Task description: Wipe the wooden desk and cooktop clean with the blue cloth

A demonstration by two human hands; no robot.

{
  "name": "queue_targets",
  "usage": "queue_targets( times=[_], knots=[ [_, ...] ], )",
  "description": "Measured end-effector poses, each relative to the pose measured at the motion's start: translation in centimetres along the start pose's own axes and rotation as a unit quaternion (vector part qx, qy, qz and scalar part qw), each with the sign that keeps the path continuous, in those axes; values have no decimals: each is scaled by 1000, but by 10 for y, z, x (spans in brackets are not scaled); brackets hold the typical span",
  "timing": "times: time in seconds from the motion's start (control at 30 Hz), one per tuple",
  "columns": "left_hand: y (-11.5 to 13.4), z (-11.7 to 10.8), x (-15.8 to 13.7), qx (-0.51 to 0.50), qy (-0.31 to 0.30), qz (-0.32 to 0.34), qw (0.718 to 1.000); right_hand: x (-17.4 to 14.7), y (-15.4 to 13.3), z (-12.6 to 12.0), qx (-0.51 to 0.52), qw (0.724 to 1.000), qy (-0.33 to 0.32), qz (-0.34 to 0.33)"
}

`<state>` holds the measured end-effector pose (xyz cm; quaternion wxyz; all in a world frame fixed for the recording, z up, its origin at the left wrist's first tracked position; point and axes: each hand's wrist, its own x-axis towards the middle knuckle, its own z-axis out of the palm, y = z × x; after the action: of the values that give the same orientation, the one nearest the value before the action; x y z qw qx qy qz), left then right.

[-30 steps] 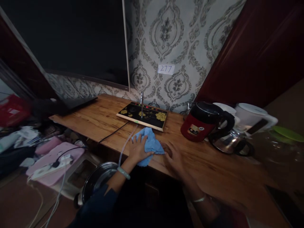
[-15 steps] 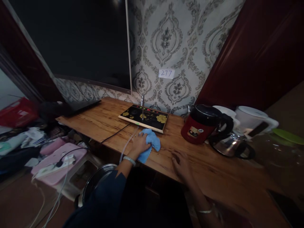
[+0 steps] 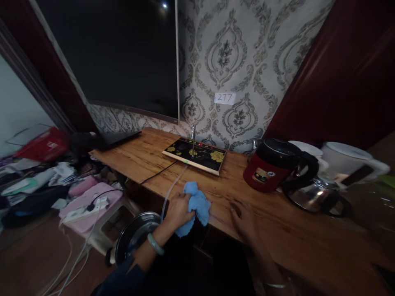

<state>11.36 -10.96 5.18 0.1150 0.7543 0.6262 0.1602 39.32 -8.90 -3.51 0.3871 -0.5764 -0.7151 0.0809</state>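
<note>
A crumpled blue cloth is gripped by my left hand at the front edge of the wooden table. Part of the cloth hangs past the edge. My right hand rests on the tabletop to the right, fingers somewhat spread and holding nothing. Behind the cloth lies a black panel with gold flowers, a thin metal spout standing on it. A clear hose runs from the panel down over the table edge, just left of my left hand.
To the right stand a red and black kettle, a shiny metal pot and a white pitcher. Below left are a metal pan and a pink stool bearing a power strip. A large screen hangs behind.
My left hand has drawn the blue cloth from beside the panel toward me, to the table's front edge. My right hand stays on the table. The view has shifted slightly.
</note>
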Motion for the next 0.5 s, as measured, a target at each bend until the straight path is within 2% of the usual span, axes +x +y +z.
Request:
queue_targets(
  times=[0.07, 0.13, 0.2, 0.27, 0.33, 0.4, 0.5],
  knots=[
    [-10, -7, -1, -154, 13, -3, 988, 0, 1, 1, -2, 1000, 0, 2],
    [-23, -21, 2, -300, 43, -24, 953, 0, 1, 1, -6, 1000, -2, 2],
    [-39, -41, 9, -369, 101, -56, 922, 0, 2, 2, -9, 1000, -1, 0],
    [-57, -62, 21, -360, 170, -78, 914, 0, 3, 2, -11, 1000, -2, -2],
    [-73, -77, 36, -329, 213, -87, 916, 1, 3, 2, -9, 1000, -1, 0],
    [-87, -81, 51, -291, 216, -93, 927, 1, 3, 1, -4, 1000, -3, 3],
    [-102, -72, 69, -212, 179, -107, 955, 1, 4, 2, 1, 1000, -7, 6]
  ],
)
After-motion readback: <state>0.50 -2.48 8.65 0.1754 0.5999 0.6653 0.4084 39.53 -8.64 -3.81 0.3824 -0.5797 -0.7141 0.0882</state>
